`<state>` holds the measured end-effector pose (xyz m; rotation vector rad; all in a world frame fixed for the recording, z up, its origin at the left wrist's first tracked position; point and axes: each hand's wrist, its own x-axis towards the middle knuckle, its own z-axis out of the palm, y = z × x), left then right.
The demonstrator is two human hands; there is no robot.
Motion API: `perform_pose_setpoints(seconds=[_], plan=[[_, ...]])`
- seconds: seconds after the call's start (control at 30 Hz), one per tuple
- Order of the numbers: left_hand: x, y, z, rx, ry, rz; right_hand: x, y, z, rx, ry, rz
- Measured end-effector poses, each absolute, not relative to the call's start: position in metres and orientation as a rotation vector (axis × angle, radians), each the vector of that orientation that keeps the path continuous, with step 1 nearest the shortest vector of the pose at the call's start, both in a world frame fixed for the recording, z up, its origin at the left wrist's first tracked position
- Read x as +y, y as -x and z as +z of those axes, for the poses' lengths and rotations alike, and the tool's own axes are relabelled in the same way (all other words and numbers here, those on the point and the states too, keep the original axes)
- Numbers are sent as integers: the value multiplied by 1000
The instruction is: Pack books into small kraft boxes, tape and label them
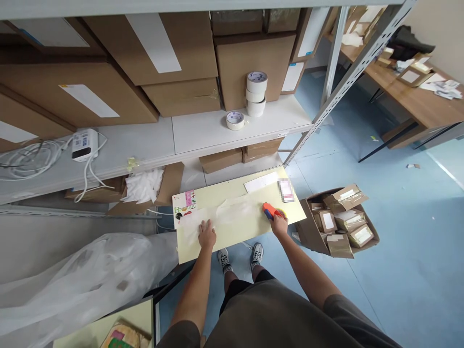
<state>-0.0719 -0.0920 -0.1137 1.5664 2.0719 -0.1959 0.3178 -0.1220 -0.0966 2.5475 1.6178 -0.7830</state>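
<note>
My left hand (207,235) rests on a thin whitish translucent sheet (234,211) with its fingers spread. The sheet lies across a narrow pale-yellow tabletop (242,232). At the table's right part, my right hand (279,226) is wrapped round an orange and blue tape dispenser (268,210), close to the sheet's right end. Beyond the sheet lie a white paper strip (260,181) and a small printed card (286,190). A colourful printed picture (184,203) marks the far left corner.
Shelving (210,135) with cardboard boxes (181,96) stands ahead, with several tape rolls (256,87) on it. An open carton of small boxes (337,220) sits on the floor at right. Plastic film (119,270) bulges at left. A brown desk (416,92) stands farther right.
</note>
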Motion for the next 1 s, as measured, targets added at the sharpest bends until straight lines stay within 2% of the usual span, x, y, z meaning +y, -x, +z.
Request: perform_pose_setpoints(seconds=[0.2,0.43,0.53,0.6,0.7,0.8,0.9,1.0], plan=[[-124,64,-117,2135,-1474,-129,-122,-320,-106,1481,-2822,-832],[-142,52,-114,2171,-1520,-257,-98,-316,-97,1289,-2754,-790],[-141,41,-109,2069,-1627,-259,-111,-312,-91,1395,-2878,-638],[-140,35,-107,2023,-1659,-257,-126,-303,-87,1673,-2910,-535],[-141,35,-105,1990,-1691,-212,-148,-275,-82,2175,-2648,-723],[-144,49,-106,1997,-1763,-84,-154,-237,-85,2403,-2297,-1034],[-145,74,-110,2025,-1799,32,-142,-201,-93,2459,-1960,-1209],[-138,101,-114,1986,-1806,17,-122,-174,-102,2304,-1837,-1193]])
